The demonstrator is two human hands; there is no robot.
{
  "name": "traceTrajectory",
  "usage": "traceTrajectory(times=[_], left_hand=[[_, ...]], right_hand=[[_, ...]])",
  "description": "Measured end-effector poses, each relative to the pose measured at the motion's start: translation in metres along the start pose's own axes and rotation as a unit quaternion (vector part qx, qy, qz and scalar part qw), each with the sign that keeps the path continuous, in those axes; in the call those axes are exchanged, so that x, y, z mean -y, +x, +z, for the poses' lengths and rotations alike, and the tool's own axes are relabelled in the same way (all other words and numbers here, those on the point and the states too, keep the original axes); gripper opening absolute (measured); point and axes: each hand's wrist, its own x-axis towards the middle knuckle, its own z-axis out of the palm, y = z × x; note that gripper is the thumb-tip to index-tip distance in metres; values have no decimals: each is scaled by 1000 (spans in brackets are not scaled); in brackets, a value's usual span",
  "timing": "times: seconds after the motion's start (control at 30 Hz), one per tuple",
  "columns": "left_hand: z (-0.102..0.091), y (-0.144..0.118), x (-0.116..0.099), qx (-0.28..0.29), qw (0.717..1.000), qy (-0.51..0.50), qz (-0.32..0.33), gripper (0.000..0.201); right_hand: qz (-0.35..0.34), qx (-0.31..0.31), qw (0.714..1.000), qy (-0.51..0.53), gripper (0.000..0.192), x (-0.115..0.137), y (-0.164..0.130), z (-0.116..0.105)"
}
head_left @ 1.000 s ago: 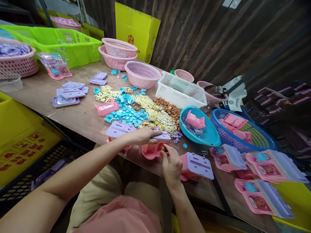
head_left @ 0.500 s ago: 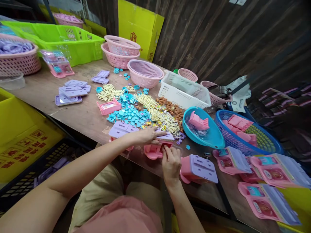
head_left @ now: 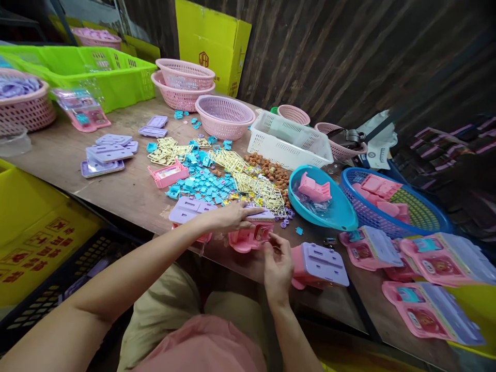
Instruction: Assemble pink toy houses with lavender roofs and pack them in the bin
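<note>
My left hand (head_left: 232,216) lies flat across the lilac lid of the pink toy case (head_left: 250,236), fingers (head_left: 253,211) stretched out and pressed together, pinning it at the near edge of the table (head_left: 127,188). My right hand (head_left: 278,261) sits just at the case's 4 o'clock, thumb and forefinger drawn together right against the open side of the case; whether they pinch some small piece there I cannot tell, it is too tiny to make out.

At 3 o'clock from the case, touching my right hand, stands a closed pink case with a lilac lid (head_left: 320,264). At 9 o'clock another lilac lid (head_left: 188,209) rests under my left forearm. Just beyond my left hand, at 12 o'clock, lie cream lattice pieces (head_left: 256,188), a spread of small turquoise pieces (head_left: 205,181) and a heap of brown beads (head_left: 271,170). At 2 o'clock a turquoise bowl (head_left: 333,219) holds a pink part, and beside it a blue basket (head_left: 418,227) holds more pink parts. Finished packs (head_left: 434,310) lie far out at 4 o'clock. A white basket (head_left: 290,139) and pink baskets (head_left: 225,116) stand toward the far side, a green crate (head_left: 89,72) at 10 o'clock.
</note>
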Motion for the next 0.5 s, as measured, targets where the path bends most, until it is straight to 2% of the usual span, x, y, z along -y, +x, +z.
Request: traceTrajectory(times=[0.07,0.13,0.2,0.27,0.33,0.4,0.5], left_hand=[[2,-2,0,-4,1000,4,1,53],[3,-3,-1,-4,1000,7,11,53],[4,-3,-2,-6,1000,6,18,56],[4,-1,-5,-10,1000,3,7,64],[4,0,-9,-15,1000,-1,-27,71],[3,2,-13,-22,998,-8,-53,69],[2,2,-16,-26,998,-18,-56,64]], right_hand=[[7,10,1000,-3,48,-7,1,6],[30,46,998,9,59,-13,3,8],[40,112,993,15,62,-16,6,7],[42,139,989,-13,62,-14,9,5],[45,119,990,-60,63,-10,10,5],[41,85,990,-106,62,-6,11,8],[21,50,990,-128,55,-3,8,14]])
